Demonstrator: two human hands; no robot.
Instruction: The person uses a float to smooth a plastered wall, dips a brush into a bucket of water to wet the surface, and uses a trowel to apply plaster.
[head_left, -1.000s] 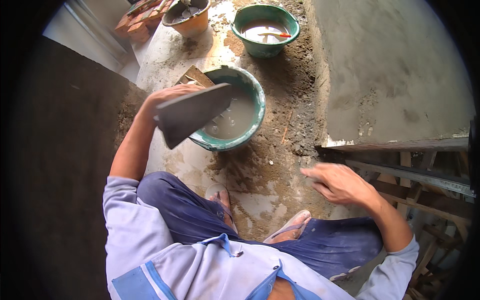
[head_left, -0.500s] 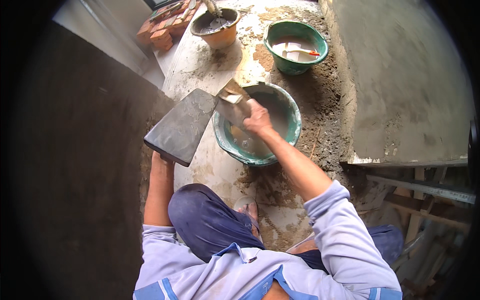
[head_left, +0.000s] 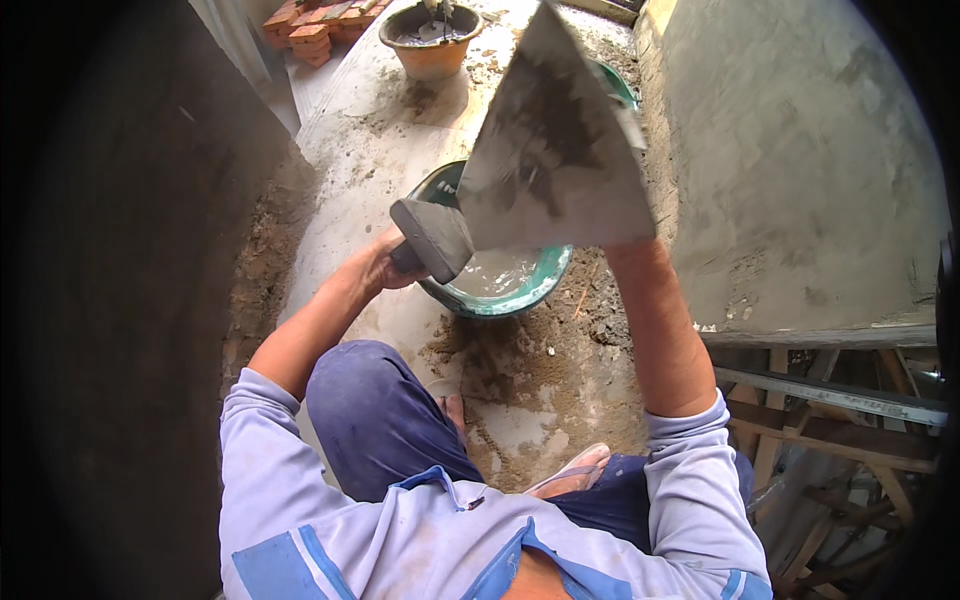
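My left hand (head_left: pixel 388 262) is closed round the handle of a grey rectangular plasterer's float (head_left: pixel 436 238), held tilted beside the near green tub (head_left: pixel 545 292). Cloudy water stands in that tub. A steel plastering trowel (head_left: pixel 560 150) is raised in front of my right hand (head_left: pixel 637 250), its broad face smeared with dark wet mortar. Behind this blade the fingers are hidden; only the wrist end shows, and the hand grips the trowel from behind. The blade also covers part of the tub and most of a second green tub (head_left: pixel 618 85).
An orange-brown bucket (head_left: pixel 432 62) with grey mix stands farther back. Red bricks (head_left: pixel 310 42) are stacked at the far left. Plastered walls flank me, left (head_left: pixel 150 250) and right (head_left: pixel 800 180). Timber pieces (head_left: pixel 830 430) lie at the lower right. Mortar crumbs litter the floor.
The trowel has risen from over the near tub toward me and to the right, its blade now hiding my right hand. My left hand has moved right with the float, toward the tub.
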